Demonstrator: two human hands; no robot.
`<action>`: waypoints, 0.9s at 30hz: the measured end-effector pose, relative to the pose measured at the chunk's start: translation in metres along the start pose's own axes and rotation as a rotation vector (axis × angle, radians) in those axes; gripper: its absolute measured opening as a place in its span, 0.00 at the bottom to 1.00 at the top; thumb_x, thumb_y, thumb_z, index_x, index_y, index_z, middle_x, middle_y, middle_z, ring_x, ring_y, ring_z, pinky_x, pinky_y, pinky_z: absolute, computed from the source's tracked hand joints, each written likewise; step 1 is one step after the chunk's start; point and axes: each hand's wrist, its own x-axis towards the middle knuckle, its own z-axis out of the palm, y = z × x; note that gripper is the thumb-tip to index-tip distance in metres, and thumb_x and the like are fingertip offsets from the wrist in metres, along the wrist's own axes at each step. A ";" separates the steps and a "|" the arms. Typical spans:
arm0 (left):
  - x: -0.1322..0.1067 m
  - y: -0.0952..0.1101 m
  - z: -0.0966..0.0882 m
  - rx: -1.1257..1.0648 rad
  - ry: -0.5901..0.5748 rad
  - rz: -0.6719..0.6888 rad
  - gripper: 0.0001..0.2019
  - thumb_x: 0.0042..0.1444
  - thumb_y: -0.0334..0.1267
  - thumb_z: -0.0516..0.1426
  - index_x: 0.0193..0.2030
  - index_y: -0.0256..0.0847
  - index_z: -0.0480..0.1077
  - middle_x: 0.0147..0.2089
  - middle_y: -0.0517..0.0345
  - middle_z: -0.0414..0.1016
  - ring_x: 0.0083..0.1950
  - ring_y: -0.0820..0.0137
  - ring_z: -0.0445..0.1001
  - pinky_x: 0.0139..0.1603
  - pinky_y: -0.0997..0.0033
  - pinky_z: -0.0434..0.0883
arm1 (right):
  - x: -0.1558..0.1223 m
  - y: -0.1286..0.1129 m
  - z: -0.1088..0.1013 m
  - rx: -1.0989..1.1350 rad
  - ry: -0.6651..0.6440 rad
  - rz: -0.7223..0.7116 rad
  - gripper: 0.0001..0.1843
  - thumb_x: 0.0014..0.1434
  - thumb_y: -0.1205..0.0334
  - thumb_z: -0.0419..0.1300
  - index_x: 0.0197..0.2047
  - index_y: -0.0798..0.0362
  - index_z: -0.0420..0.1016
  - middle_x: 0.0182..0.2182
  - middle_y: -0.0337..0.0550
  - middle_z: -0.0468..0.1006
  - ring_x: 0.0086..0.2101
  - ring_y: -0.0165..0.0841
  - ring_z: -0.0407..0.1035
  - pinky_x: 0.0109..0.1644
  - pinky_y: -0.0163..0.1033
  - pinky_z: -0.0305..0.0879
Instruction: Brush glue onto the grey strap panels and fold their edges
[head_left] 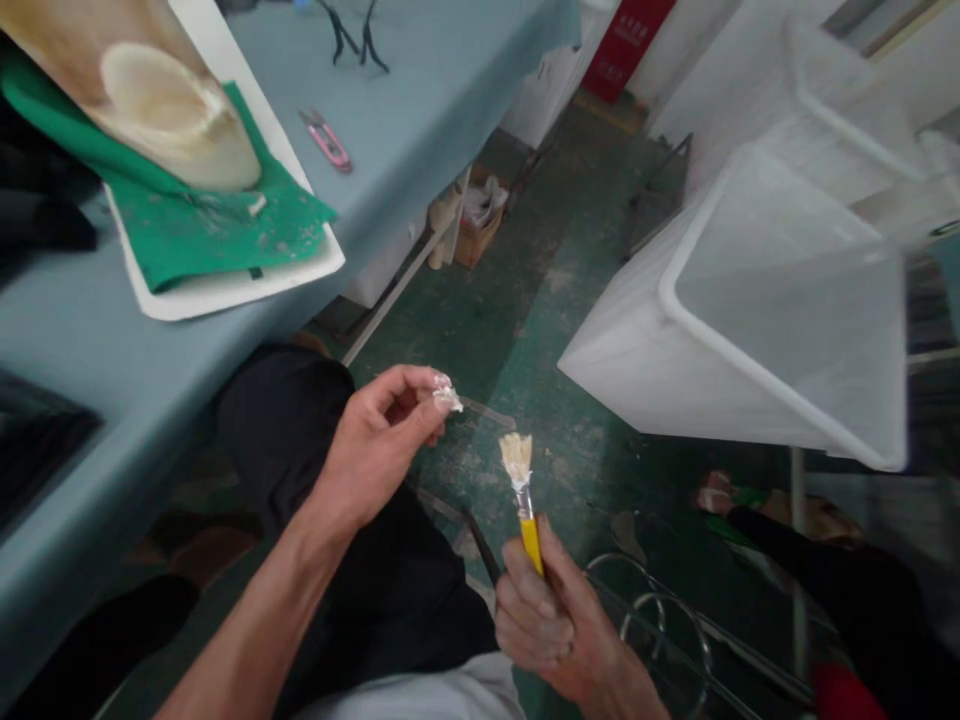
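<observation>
My right hand (536,610) is wrapped round a small paintbrush (531,540) with a yellow handle, its pale bristles pointing up and clumped with white matter. My left hand (382,430), to the left of the brush, is closed in a pinch on a bit of white crumbly paste (448,393) that also coats the fingertips. Hand and bristles are apart. Beside my right fist a dark, narrow strip (481,543) sticks up; whether I hold it cannot be made out.
On the blue-covered table (420,90) a white board (176,308) bears a green cloth (225,240) and a large pale moulded form (187,120). Pink snips (328,142) and black-handled pliers (356,40) lie near. A white bin (667,370) stands right; a person's dark sleeve (825,580) shows below.
</observation>
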 end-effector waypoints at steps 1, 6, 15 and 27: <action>-0.005 0.000 0.002 -0.098 -0.006 -0.059 0.14 0.51 0.42 0.70 0.39 0.40 0.74 0.28 0.64 0.73 0.27 0.75 0.68 0.30 0.76 0.67 | 0.003 0.000 0.000 0.002 -0.022 0.003 0.37 0.67 0.36 0.61 0.19 0.51 0.51 0.09 0.23 0.47 0.10 0.20 0.36 0.14 0.25 0.40; -0.026 0.005 0.003 -0.325 0.036 -0.196 0.20 0.45 0.44 0.75 0.39 0.41 0.73 0.31 0.63 0.76 0.30 0.75 0.73 0.32 0.78 0.72 | 0.014 0.000 0.000 0.000 -0.057 -0.009 0.36 0.67 0.36 0.61 0.20 0.51 0.52 0.10 0.24 0.46 0.11 0.20 0.36 0.14 0.25 0.40; -0.041 0.011 0.007 -0.343 0.050 -0.168 0.14 0.49 0.44 0.74 0.36 0.39 0.79 0.32 0.59 0.78 0.30 0.76 0.72 0.32 0.78 0.71 | 0.017 0.006 -0.002 -0.247 0.202 -0.239 0.33 0.60 0.29 0.64 0.25 0.50 0.62 0.13 0.23 0.47 0.14 0.20 0.36 0.15 0.27 0.39; -0.059 -0.003 0.019 -0.298 0.083 -0.131 0.10 0.55 0.44 0.69 0.39 0.40 0.81 0.37 0.58 0.79 0.38 0.73 0.74 0.42 0.78 0.73 | 0.061 -0.014 0.028 -0.754 0.543 -0.596 0.18 0.50 0.49 0.73 0.32 0.53 0.74 0.23 0.35 0.70 0.24 0.27 0.61 0.27 0.32 0.63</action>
